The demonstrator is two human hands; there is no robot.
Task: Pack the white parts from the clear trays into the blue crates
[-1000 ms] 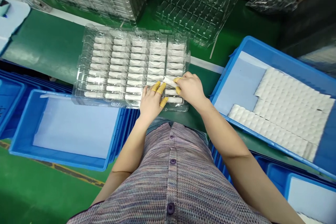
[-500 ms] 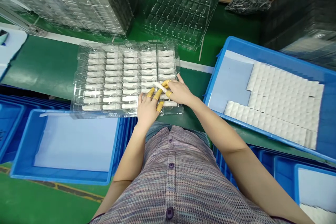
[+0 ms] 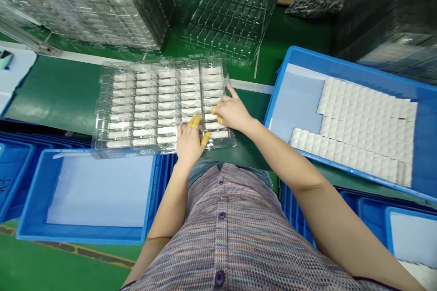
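A clear plastic blister tray (image 3: 102, 118) lies on the green bench mat (image 3: 51, 95), holding rows of small white elongated items (image 3: 167, 109). My left hand (image 3: 190, 143) rests on the tray's lower rows, with yellow finger cots on its fingers. My right hand (image 3: 232, 112) sits at the tray's right end, its cotted fingertips among the white items and its index finger stretched toward the far corner. Neither hand shows a loose item, though my right fingers hide part of the row.
A blue crate (image 3: 283, 95) with white dimpled foam (image 3: 358, 132) stands to the right. Another blue crate (image 3: 85, 236) with a pale liner sits to the left. Stacked clear trays (image 3: 85, 4), a single clear tray (image 3: 232, 18) and a black bag (image 3: 314, 0) lie beyond.
The white item held between my hands no longer shows. My right hand has moved to the right, away from my left, with its index finger stretched out. The view has shifted slightly.
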